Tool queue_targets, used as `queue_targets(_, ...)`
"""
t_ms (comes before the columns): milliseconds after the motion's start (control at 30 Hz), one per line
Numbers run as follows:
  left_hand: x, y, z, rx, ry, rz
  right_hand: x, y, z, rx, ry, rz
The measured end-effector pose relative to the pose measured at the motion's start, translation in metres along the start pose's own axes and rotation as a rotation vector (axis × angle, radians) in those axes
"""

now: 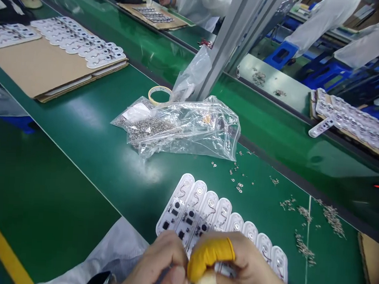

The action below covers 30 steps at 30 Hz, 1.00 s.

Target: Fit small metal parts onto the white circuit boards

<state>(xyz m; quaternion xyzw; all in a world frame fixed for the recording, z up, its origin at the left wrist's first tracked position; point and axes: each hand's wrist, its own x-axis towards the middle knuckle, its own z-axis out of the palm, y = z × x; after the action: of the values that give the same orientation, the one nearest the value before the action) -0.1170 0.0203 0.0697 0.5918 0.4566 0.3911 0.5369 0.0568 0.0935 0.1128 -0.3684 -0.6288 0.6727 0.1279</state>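
Green surface [91,124] spreads around our work, its near edge running slantwise from the upper left down toward our left sleeve [120,244]. Eight white round-ended casings with circuit boards [220,215] lie side by side in a slanting row, just beyond and partly beneath our hands. Our left hand [162,261] has its fingers curled in close to the thumb; our right hand [246,268] bends a finger in a yellow finger cot [209,255] toward it. The hands meet low in the view, over the casings' near ends, and we cannot tell whether either set of fingers grips anything.

Past the row's far ends, a band of green separates it from a clear plastic bag of small metal parts [158,129], with a tape roll [160,88] at its back edge. More room runs leftward, between that bag and the cardboard sheets [37,70]. On our right, loose metal pieces [304,249] lie in small heaps, narrowing the space between the row and a cardboard edge [374,262].
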Motion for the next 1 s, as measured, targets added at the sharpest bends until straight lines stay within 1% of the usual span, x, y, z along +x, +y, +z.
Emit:
queue_targets(33,0.000,-0.004,-0.004,0.069,0.028,-0.008,0.010,0.000,-0.004,-0.052,0.031,0.004)
queue_targets(67,0.000,-0.009,-0.009,0.162,0.059,0.015,0.020,0.002,-0.008,-0.109,0.067,0.015)
queue_targets(133,-0.002,-0.023,-0.017,0.406,0.080,0.131,0.042,0.007,-0.018,-0.222,0.090,0.043)
queue_targets(200,-0.004,-0.038,-0.024,0.643,0.027,0.267,0.060,0.013,-0.025,-0.326,0.074,0.080)
queue_targets(233,-0.005,-0.044,-0.026,0.733,0.000,0.312,0.067,0.015,-0.027,-0.371,0.062,0.094)
queue_targets(300,-0.007,-0.052,-0.028,0.844,-0.026,0.364,0.076,0.018,-0.029,-0.440,0.044,0.106)
queue_targets(333,-0.008,-0.054,-0.028,0.874,-0.021,0.386,0.079,0.018,-0.029,-0.459,0.033,0.109)
queue_targets(400,-0.008,-0.056,-0.028,0.907,0.003,0.412,0.081,0.018,-0.028,-0.479,0.012,0.114)
queue_targets(500,-0.007,-0.055,-0.026,0.909,0.021,0.409,0.083,0.015,-0.028,-0.486,-0.013,0.133)
queue_targets(667,-0.006,-0.054,-0.028,0.897,-0.016,0.396,0.087,0.012,-0.028,-0.498,-0.036,0.191)
queue_targets(867,-0.006,-0.054,-0.028,0.907,-0.016,0.414,0.085,0.012,-0.028,-0.543,-0.032,0.129)
queue_targets(1000,-0.007,-0.055,-0.028,0.918,-0.029,0.397,0.084,0.014,-0.027,-0.612,-0.008,0.092)
